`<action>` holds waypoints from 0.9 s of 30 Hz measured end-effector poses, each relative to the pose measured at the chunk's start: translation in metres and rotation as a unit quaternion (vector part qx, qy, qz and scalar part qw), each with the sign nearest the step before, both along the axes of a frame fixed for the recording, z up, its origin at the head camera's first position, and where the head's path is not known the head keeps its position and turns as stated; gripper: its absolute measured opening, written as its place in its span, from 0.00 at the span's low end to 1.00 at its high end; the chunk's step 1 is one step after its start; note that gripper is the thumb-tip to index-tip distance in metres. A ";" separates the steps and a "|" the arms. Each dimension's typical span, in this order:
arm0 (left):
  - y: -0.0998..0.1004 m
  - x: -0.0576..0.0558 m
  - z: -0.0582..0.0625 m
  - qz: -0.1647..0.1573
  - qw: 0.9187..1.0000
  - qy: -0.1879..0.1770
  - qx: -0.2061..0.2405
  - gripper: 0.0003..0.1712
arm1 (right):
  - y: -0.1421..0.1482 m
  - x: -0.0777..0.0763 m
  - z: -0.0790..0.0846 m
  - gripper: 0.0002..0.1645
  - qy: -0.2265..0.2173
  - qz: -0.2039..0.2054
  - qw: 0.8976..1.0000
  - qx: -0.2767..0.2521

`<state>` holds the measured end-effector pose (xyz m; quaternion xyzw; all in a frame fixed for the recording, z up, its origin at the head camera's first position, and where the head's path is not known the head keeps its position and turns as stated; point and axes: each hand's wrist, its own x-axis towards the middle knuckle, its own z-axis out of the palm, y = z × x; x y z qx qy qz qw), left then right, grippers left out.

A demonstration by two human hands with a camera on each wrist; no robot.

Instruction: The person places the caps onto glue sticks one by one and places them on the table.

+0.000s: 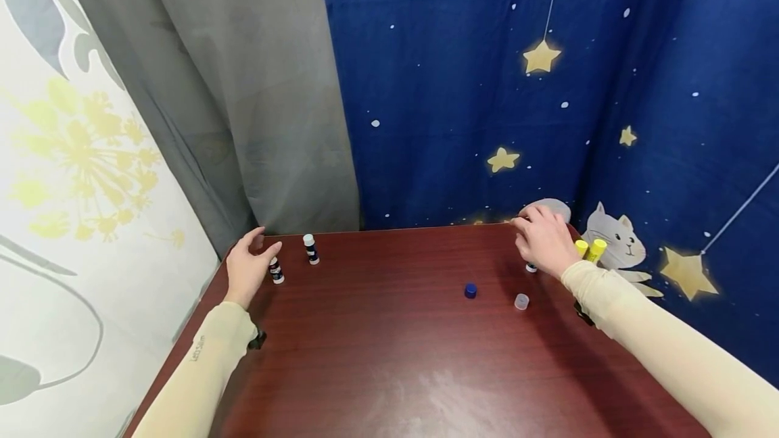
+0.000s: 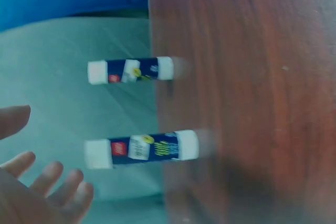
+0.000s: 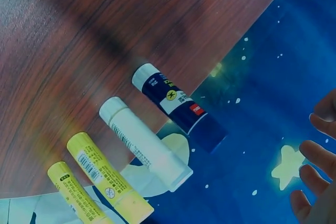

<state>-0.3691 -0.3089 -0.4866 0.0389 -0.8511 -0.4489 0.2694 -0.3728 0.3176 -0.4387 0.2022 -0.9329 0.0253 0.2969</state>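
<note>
My left hand (image 1: 246, 270) hovers at the table's far left, fingers and thumb spread. Close by stands a navy glue stick with white ends (image 1: 276, 271); the left wrist view shows a gap between it and the hand. Another such glue stick (image 2: 131, 71) stands slightly farther off. At the far right my right hand (image 1: 548, 240) is raised with loosely bent fingers, holding nothing. Below it, in the right wrist view, stand a blue-capped glue stick (image 3: 173, 103), a white glue stick (image 3: 142, 140) and two yellow ones, the nearer-to-middle yellow glue stick (image 3: 105, 174) being fully visible.
A dark blue cap (image 1: 470, 290) and a translucent cap (image 1: 521, 301) lie on the reddish-brown table (image 1: 377, 330), right of the middle. Behind the far edge hang a grey curtain (image 1: 286, 120) and a blue starry curtain (image 1: 438, 100).
</note>
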 end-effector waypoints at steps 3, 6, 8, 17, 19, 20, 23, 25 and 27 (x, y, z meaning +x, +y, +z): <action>-0.008 -0.002 -0.010 -0.019 0.999 -0.033 0.036 0.38 | -0.001 0.003 -0.002 0.16 -0.005 0.000 1.000 -0.002; -0.013 -0.004 -0.020 -0.033 0.994 -0.069 0.076 0.44 | -0.002 0.007 -0.005 0.16 -0.014 0.000 1.000 -0.002; -0.016 -0.006 -0.026 -0.044 0.990 -0.084 0.107 0.46 | -0.003 0.009 -0.005 0.17 -0.018 0.004 1.000 -0.003; -0.020 -0.011 -0.050 -0.064 0.980 -0.100 0.162 0.42 | -0.008 0.012 -0.008 0.19 -0.010 0.016 1.000 0.010; -0.020 -0.012 -0.055 -0.058 0.981 -0.108 0.150 0.40 | -0.009 0.012 -0.008 0.19 -0.011 0.017 1.000 0.010; -0.020 -0.012 -0.056 -0.053 0.982 -0.112 0.141 0.39 | -0.009 0.012 -0.008 0.19 -0.013 0.017 1.000 0.010; -0.021 -0.013 -0.059 -0.041 0.985 -0.119 0.114 0.33 | -0.009 0.013 -0.011 0.19 -0.020 0.013 1.000 0.010; -0.022 -0.015 -0.061 -0.034 0.987 -0.120 0.097 0.29 | -0.007 0.014 -0.013 0.20 -0.026 0.010 1.000 0.008; -0.023 -0.017 -0.062 -0.029 0.988 -0.120 0.087 0.27 | -0.006 0.015 -0.016 0.20 -0.034 0.008 0.999 0.006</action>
